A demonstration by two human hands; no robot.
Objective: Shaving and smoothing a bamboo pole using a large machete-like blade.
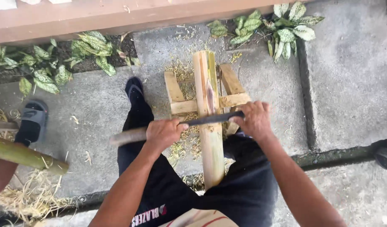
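At frame centre, a long dark metal blade [210, 119] is being gripped at both ends by the left hand [163, 133] and right hand [255, 120], both closed tight, across a stiff pale split bamboo pole [211, 138]; it is probably hard, best held clear of the edge.

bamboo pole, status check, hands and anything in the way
Left hand and right hand grip blade across bamboo pole. Pole on wooden stand. Nothing blocking.

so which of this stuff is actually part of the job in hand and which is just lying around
In use:
- bamboo pole
- long blade, held by left hand and right hand
- wooden stand

Lying about:
- second bamboo piece
- grey sandal
- leafy plants
- shavings
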